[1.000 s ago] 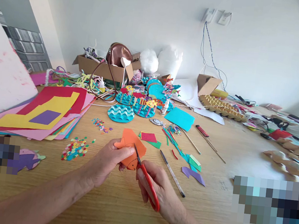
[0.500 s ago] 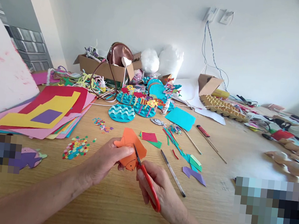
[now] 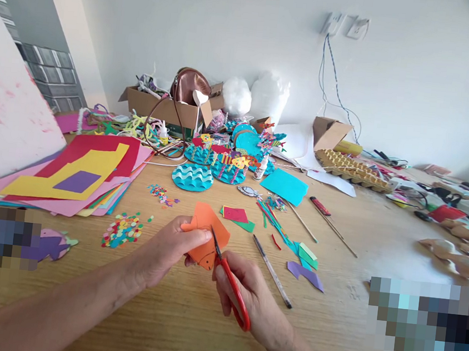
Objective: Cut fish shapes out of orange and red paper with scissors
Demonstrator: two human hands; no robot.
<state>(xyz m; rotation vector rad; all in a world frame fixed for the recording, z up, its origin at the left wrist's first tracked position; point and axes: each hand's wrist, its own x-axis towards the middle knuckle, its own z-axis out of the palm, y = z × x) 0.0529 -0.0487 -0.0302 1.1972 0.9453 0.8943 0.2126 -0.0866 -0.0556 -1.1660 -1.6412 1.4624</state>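
Fingers of the left hand [image 3: 168,252] pinch orange paper [image 3: 207,234], perhaps hiding its edge; right hand [image 3: 247,294] grips scissors [image 3: 229,284].

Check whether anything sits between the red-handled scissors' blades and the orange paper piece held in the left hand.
Nothing visible does. The red-handled scissors in the right hand already have their blades against the orange paper piece, which the left hand pinches above the wooden table.

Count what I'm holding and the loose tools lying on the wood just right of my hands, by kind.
Orange paper in left hand: 1
Red scissors in right hand: 1
Pen: 1
Red-handled tool: 1
Thin wooden sticks: 2
Total: 6
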